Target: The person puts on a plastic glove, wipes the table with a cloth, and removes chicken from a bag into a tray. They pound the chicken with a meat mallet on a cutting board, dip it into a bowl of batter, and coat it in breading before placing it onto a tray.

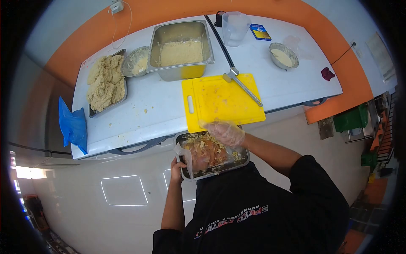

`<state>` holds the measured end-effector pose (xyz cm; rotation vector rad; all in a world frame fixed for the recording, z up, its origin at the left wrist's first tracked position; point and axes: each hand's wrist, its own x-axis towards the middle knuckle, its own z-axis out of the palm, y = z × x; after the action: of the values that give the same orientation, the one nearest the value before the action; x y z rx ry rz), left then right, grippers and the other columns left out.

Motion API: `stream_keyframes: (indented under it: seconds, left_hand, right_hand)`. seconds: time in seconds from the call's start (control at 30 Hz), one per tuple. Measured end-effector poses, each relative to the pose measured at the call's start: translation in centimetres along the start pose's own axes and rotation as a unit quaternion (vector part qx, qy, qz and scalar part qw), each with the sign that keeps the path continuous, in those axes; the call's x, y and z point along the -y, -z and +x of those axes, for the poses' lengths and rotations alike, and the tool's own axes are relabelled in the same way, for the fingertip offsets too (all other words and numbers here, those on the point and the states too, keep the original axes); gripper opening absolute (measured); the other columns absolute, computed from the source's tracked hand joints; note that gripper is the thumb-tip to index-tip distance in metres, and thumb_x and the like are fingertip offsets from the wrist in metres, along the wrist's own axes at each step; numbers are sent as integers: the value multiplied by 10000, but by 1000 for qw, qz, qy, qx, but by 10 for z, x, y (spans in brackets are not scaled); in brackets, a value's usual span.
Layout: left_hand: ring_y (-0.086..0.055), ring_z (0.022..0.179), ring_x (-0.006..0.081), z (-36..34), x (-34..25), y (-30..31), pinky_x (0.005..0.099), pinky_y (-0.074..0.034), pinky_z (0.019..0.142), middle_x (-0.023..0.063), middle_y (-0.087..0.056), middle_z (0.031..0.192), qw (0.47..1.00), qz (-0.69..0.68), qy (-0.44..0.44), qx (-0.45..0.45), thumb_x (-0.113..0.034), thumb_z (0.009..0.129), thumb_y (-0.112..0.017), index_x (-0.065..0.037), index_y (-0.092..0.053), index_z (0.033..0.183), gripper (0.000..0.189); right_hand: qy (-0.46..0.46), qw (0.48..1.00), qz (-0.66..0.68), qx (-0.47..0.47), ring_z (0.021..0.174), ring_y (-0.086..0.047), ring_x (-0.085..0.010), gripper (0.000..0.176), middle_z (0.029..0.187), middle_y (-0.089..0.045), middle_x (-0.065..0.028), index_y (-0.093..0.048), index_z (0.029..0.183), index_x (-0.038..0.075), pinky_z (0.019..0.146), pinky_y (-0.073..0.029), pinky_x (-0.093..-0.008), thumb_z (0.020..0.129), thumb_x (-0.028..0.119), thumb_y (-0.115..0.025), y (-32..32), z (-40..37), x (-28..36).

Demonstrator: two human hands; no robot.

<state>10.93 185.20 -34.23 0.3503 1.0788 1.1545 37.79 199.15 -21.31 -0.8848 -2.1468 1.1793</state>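
A metal tray of raw meat pieces with yellowish crumbs is held against the front of my body, just below the table edge. My left hand is bare and closed on the tray's left rim, beside a sheet of clear plastic that hangs over that side. In a clear plastic glove, my right hand hovers over the tray's far edge, fingers stretched toward the left. Beyond it lies a yellow cutting board, with a metal meat mallet resting on its right part.
On the white table stand a deep steel pan of pale batter, a tray of breading, two metal bowls, a clear jug and a blue box. A blue bag hangs at the left corner.
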Motion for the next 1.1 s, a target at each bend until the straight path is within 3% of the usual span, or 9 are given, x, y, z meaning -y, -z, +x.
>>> stream_keyframes:
  seconds: [0.23, 0.33, 0.4, 0.73, 0.87, 0.93, 0.97, 1.03, 1.1]
  left_hand:
    - [-608, 783, 211, -2, -1, -1, 300, -510, 698, 77, -625, 928, 1000, 4, 4, -6, 8, 600, -523, 25, -579, 1140, 543]
    - [-607, 766, 215, -1, 0, 0, 297, -509, 684, 72, -619, 912, 1000, 2, -1, -6, 5, 602, -525, 25, -581, 1136, 538]
    - [-606, 775, 216, 0, 2, 1, 295, -508, 690, 70, -617, 913, 1000, -1, 5, 0, 4, 602, -526, 25, -581, 1136, 537]
    - [-596, 821, 221, -2, -1, -3, 306, -500, 751, 65, -611, 944, 1000, 6, 7, 2, -6, 599, -521, 24, -573, 1161, 564]
    - [-597, 820, 224, -2, -2, -2, 302, -500, 749, 62, -613, 937, 1000, 7, -9, 3, -7, 599, -520, 21, -574, 1152, 557]
    - [-598, 813, 224, 0, 2, 3, 299, -500, 743, 61, -615, 927, 1000, 13, -2, 10, -8, 598, -523, 21, -580, 1132, 538]
    - [-598, 813, 224, 1, 4, 5, 299, -500, 743, 61, -615, 927, 1000, 13, -2, 9, -8, 598, -523, 21, -580, 1132, 538]
    - [-598, 807, 224, 2, 4, 6, 304, -502, 738, 64, -618, 924, 1000, 11, -10, 11, -10, 599, -526, 21, -589, 1111, 516]
    - [-598, 807, 222, 0, 3, 4, 307, -502, 738, 65, -618, 923, 1000, 15, -9, 3, -12, 598, -529, 20, -592, 1107, 514]
  right_hand:
    - [-72, 973, -208, -64, 1078, -601, -356, 314, 1123, -633, -205, -560, 1279, 40, 920, -480, -422, 1015, 158, -439, 29, -3, -29]
    - [-150, 981, 119, -22, 1074, -600, -384, 327, 1103, -635, -232, -551, 1285, 33, 908, -482, -443, 1000, 151, -443, 15, 8, -22]
    - [-60, 973, -216, 48, 1048, -614, -394, 327, 1140, -634, -250, -550, 1280, 32, 906, -484, -442, 1001, 165, -444, 3, 6, -14]
    - [-22, 975, -208, 81, 1117, -601, -351, 333, 1211, -627, -199, -549, 1280, 34, 976, -463, -429, 1012, 196, -435, -3, 18, -16]
    - [97, 954, -261, -111, 1048, -617, -301, 383, 1192, -646, -140, -508, 1332, 34, 921, -500, -391, 973, 169, -503, 43, 15, -62]
    - [-69, 907, 375, -179, 1024, -618, -293, 340, 1184, -638, -121, -585, 1266, 60, 900, -507, -382, 934, 135, -573, 61, 16, -110]
    - [-69, 907, 375, -178, 1024, -618, -293, 340, 1184, -638, -121, -585, 1266, 60, 900, -507, -382, 934, 135, -573, 65, 14, -107]
    - [47, 936, -313, -150, 993, -621, -280, 241, 1118, -650, -103, -663, 1149, 97, 879, -514, -383, 923, 114, -579, 73, 15, -99]
    - [23, 930, -330, -160, 973, -626, -292, 208, 1058, -658, -120, -675, 1105, 98, 857, -516, -396, 929, 135, -572, 65, 22, -94]
